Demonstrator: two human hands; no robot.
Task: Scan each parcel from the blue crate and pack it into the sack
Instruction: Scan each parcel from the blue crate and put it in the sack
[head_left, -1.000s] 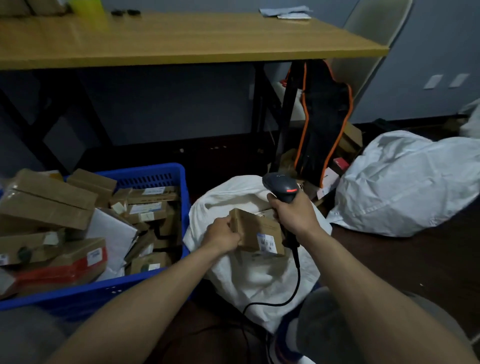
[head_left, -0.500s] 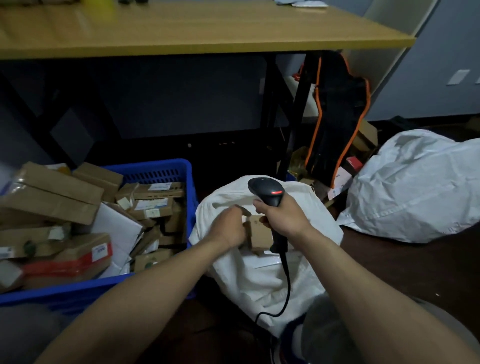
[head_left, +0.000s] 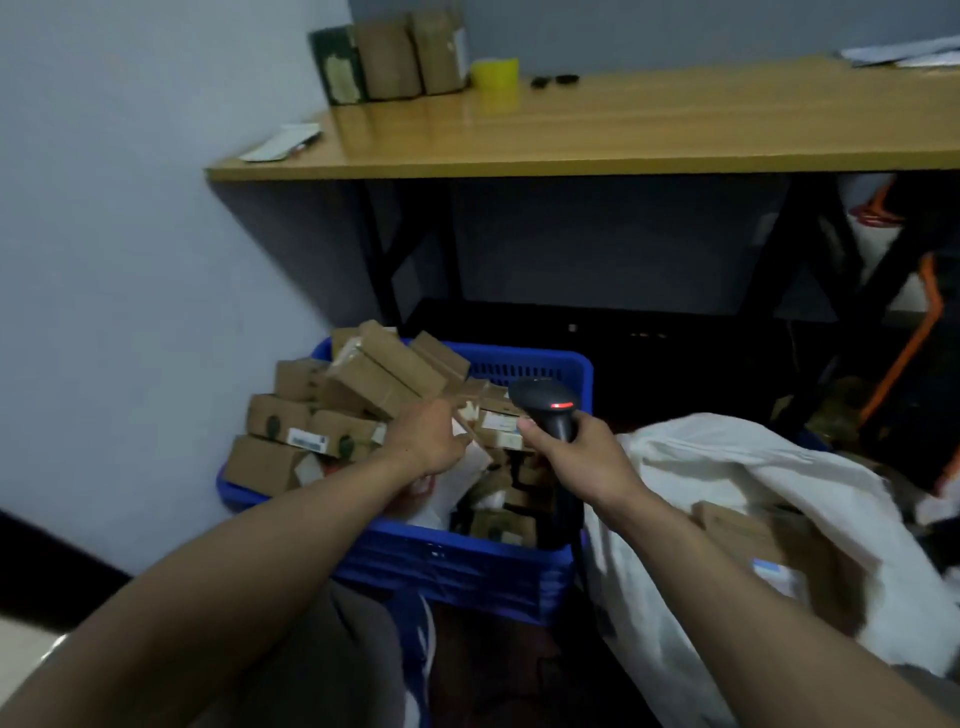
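The small parcel that the left hand held against the sack a moment ago is gone from both hands, and the view has swung from the sack to the blue crate (head_left: 467, 561). Judged from that, one parcel is scanned and packed, and the cycle starts again with the next pick.

Along the crate's left side the cardboard parcels (head_left: 387, 374) are heaped above the rim, labels showing on a few. The left hand (head_left: 423, 439) reaches in over the near rim toward the middle of the pile. Its fingers are curled loosely downward and appear to be touching or closing on a white packet (head_left: 470, 467) or a thin parcel edge, though blur makes it hard to say whether anything is actually pinched yet. The forearm runs in low from the near-left corner.

Just to its right, the right hand (head_left: 582, 457) is wrapped firmly around the handle of the scanner (head_left: 545, 405) (its red light is lit), held upright over the crate's right side, wrist straight.

Farther right, the white sack (head_left: 737, 467) lies slumped beside the crate, its mouth open, with a packed parcel (head_left: 748, 535) visible inside.
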